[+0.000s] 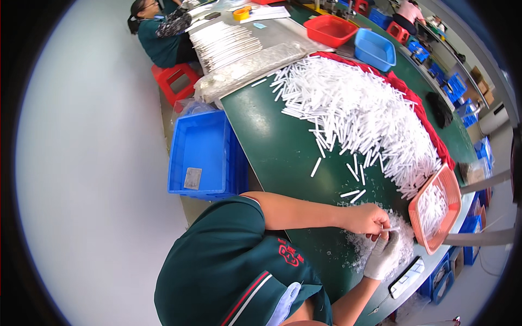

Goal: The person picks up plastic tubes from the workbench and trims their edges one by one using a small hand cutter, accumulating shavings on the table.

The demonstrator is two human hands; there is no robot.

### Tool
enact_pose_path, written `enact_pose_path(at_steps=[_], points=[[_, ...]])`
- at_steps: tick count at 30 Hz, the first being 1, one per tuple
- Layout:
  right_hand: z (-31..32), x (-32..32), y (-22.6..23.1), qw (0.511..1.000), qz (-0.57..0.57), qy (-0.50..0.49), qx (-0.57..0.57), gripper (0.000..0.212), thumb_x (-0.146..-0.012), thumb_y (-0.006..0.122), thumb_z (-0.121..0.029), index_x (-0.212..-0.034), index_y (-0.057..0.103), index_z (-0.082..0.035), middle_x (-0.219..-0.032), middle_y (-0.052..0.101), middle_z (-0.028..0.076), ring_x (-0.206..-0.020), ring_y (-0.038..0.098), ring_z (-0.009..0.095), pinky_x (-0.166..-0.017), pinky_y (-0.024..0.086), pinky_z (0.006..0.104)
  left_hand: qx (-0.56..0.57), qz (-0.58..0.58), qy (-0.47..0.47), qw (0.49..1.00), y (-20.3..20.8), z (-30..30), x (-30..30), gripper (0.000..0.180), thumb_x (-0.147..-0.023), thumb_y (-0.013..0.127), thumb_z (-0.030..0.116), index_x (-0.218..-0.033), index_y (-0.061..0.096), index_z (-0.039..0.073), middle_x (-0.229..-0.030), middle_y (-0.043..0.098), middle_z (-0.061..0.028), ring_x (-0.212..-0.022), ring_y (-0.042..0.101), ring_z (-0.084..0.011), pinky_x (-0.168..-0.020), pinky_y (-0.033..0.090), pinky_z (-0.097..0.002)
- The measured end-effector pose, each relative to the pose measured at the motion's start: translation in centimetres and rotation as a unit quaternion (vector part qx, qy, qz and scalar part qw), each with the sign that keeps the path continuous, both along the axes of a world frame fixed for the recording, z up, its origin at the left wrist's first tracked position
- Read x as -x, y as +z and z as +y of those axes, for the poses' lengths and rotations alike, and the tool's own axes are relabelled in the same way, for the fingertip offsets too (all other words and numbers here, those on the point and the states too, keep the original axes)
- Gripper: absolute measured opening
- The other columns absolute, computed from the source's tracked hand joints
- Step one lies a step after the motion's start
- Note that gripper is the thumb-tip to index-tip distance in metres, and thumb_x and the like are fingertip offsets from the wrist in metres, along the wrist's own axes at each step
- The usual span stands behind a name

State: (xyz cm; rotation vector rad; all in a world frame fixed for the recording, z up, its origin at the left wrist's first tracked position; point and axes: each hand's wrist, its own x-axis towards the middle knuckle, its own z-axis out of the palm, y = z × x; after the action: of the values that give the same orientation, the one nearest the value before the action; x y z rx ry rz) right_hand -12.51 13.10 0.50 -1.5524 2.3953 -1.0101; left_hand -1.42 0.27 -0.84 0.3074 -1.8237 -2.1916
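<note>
A short white tube (390, 229) is pinched in the fingers of my bare left hand (370, 219). My right hand (381, 257), in a white glove, meets it from below with its fingers closed at the tube's end. What else the right fingers hold is too small to tell. Around and under both hands lies a scattered heap of small clear plastic pieces (359, 245). Beyond the hands, a large pile of white tubes (348, 103) covers much of the green table (261, 130), with several lying loose nearer to me.
A pink basket (417, 217) of white tubes stands right of my hands. Red cloth (416, 103) borders the pile. Red (331, 33) and blue basins (375, 51) stand behind it. A blue crate (198, 138) is left of the table. A person (163, 38) sits at the far left.
</note>
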Motion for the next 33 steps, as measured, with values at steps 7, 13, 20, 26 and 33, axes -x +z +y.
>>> enact_pose_path(at_steps=[7,13,20,26,33], points=[[-0.1,-0.4,-0.6,0.999,0.030,-0.002,0.028,0.025,-0.095,0.052,-0.025,-0.091,0.058,-0.001,-0.075,0.060,0.015,-0.067,0.056,0.028,-0.064,0.044,0.0380,0.025,0.016,-0.012,0.999,-0.3,-0.7,-1.1,0.017,-0.088,0.051,0.002,-0.096,0.066,0.001,-0.077,0.067,-0.0043,-0.066,0.060,-0.0092,-0.058,0.046,-0.0251],[-0.2,-0.4,-0.6,1.000,0.014,0.009,0.010,0.022,-0.094,0.053,-0.021,-0.089,0.056,0.001,-0.072,0.059,0.015,-0.063,0.056,0.027,-0.060,0.043,0.0385,0.031,0.027,-0.022,0.999,-0.7,-0.5,-1.2,0.017,-0.087,0.052,0.001,-0.096,0.067,0.001,-0.078,0.067,-0.0047,-0.066,0.061,-0.0098,-0.059,0.047,-0.0255],[0.0,0.0,-1.0,0.998,0.049,0.025,0.022,0.027,-0.095,0.050,-0.021,-0.084,0.056,0.002,-0.067,0.057,0.020,-0.058,0.054,0.036,-0.054,0.040,0.0419,0.069,0.032,-0.022,0.997,-0.4,-0.4,-1.6,0.019,-0.086,0.052,0.000,-0.097,0.067,0.001,-0.080,0.068,-0.0046,-0.067,0.062,-0.0108,-0.061,0.048,-0.0261],[0.3,0.0,-1.0,0.997,0.045,0.039,0.041,0.031,-0.096,0.047,-0.023,-0.081,0.057,0.002,-0.064,0.055,0.022,-0.058,0.053,0.038,-0.053,0.039,0.0429,0.113,0.052,-0.017,0.992,-0.3,-0.5,-1.7,0.019,-0.085,0.055,0.000,-0.097,0.069,0.004,-0.081,0.068,-0.0042,-0.066,0.062,-0.0104,-0.061,0.048,-0.0259],[0.2,0.3,-1.1,0.998,0.023,0.046,0.021,0.034,-0.098,0.044,-0.024,-0.083,0.058,0.003,-0.067,0.058,0.020,-0.057,0.053,0.029,-0.054,0.039,0.0396,0.245,0.102,0.073,0.961,-1.0,-0.3,-1.4,0.014,-0.080,0.063,0.004,-0.091,0.069,0.007,-0.086,0.070,-0.0069,-0.074,0.066,-0.0205,-0.066,0.049,-0.0313]])
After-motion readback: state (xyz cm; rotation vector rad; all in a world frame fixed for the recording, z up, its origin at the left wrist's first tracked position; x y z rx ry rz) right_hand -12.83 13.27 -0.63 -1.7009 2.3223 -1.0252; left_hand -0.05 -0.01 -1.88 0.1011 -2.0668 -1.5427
